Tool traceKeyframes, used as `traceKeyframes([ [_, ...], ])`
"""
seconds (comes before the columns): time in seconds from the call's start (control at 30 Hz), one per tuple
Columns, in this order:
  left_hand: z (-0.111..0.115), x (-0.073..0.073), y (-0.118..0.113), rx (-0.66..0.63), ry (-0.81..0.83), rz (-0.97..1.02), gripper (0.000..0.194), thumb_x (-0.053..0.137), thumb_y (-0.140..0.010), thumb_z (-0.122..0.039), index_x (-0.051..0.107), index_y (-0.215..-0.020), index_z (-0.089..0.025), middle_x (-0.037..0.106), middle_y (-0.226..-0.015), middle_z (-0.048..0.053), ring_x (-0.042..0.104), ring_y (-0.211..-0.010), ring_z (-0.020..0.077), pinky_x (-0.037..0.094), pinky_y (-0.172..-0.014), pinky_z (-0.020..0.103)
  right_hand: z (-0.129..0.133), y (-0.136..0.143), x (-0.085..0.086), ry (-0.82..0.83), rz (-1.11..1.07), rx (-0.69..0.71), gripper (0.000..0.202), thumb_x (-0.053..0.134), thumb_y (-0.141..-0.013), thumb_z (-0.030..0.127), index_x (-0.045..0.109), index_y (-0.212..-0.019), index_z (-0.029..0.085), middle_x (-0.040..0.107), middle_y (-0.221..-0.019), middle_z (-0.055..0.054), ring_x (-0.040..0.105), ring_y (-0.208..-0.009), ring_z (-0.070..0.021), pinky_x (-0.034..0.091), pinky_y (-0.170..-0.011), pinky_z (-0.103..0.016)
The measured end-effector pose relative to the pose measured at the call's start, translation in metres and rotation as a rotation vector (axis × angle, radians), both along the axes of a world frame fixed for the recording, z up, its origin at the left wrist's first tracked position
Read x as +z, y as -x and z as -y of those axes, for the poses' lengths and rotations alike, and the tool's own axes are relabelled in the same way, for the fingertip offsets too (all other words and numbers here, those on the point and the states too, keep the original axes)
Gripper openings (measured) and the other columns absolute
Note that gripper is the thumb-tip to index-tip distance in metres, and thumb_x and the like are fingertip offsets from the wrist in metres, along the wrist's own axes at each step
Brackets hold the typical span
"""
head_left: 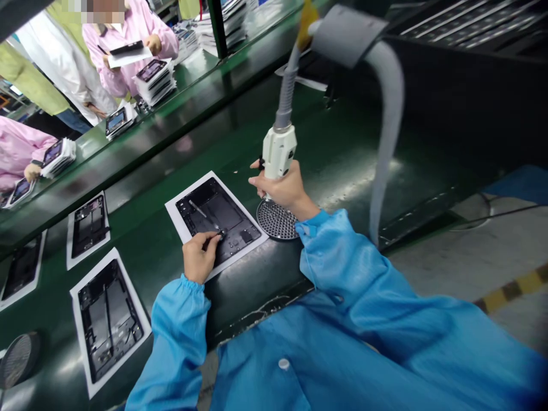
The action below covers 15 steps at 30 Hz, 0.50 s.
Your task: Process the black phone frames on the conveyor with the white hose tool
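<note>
My right hand (285, 185) is wrapped round the pale body of an electric screwdriver (279, 149). It stands nearly upright, with its tip low over a round black perforated dish (277, 220). A grey ribbed hose (287, 94) runs up from its top. My left hand (200, 254) pinches at the near edge of a black tablet housing (222, 208), close to a thin cable strip (199, 208); whatever is between the fingertips is too small to make out. The housing lies open side up on a white sheet (174, 210), left of the dish.
More tablet housings (109, 319) on white sheets lie to the left on the green bench (166, 274). Another round dish (20, 359) is at lower left. A thick grey hose (387, 125) hangs at right. Beyond a rail, people in pink coats (128, 34) handle stacks of panels (156, 83).
</note>
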<state>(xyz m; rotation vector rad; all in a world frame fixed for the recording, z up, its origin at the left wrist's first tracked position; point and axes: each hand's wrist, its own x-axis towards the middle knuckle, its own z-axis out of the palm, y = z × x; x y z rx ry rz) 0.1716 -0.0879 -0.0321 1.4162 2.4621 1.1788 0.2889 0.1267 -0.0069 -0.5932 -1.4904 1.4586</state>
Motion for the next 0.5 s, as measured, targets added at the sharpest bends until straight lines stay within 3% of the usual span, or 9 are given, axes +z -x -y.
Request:
traceKeyframes([
  [0.17,-0.002,-0.004,-0.017,0.129,-0.126,0.246,0.020,0.067,-0.079,-0.035,0.073,-0.081,-0.017,0.068,-0.065,0.001,0.055,-0.052,0.0093,0.044,-0.051,0.020,-0.001,-0.003,-0.002,-0.083,-0.020,-0.032,0.019,0.071,-0.064,0.013,0.060,-0.078,0.019,0.050,-0.044,0.008,0.048,-0.035,-0.0103,0.040,-0.038,-0.025],
  [0.33,-0.012,-0.004,-0.013,0.288,-0.375,0.312,0.023,0.067,-0.077,-0.037,0.070,-0.083,-0.015,0.067,-0.068,0.001,0.053,-0.052,0.0080,0.043,-0.051,0.020,0.001,-0.005,-0.002,-0.108,0.011,-0.019,0.021,0.077,-0.066,0.020,0.060,-0.078,0.020,0.049,-0.044,0.008,0.048,-0.036,-0.0103,0.043,-0.040,-0.026],
  [0.4,-0.011,-0.002,-0.011,0.257,-0.344,0.334,0.022,0.068,-0.076,-0.036,0.070,-0.081,-0.015,0.067,-0.069,0.002,0.054,-0.053,0.0083,0.043,-0.051,0.020,0.001,-0.006,-0.001,-0.113,0.012,-0.022,0.022,0.078,-0.065,0.023,0.060,-0.078,0.021,0.049,-0.043,0.008,0.048,-0.036,-0.0101,0.043,-0.040,-0.026],
  [0.5,-0.005,-0.001,-0.014,0.150,-0.150,0.370,0.020,0.069,-0.075,-0.035,0.071,-0.078,-0.015,0.065,-0.064,0.001,0.050,-0.050,0.0082,0.039,-0.048,0.020,0.002,-0.006,0.000,-0.124,0.029,-0.037,0.023,0.079,-0.064,0.025,0.060,-0.077,0.021,0.049,-0.043,0.008,0.048,-0.036,-0.0099,0.043,-0.040,-0.026],
])
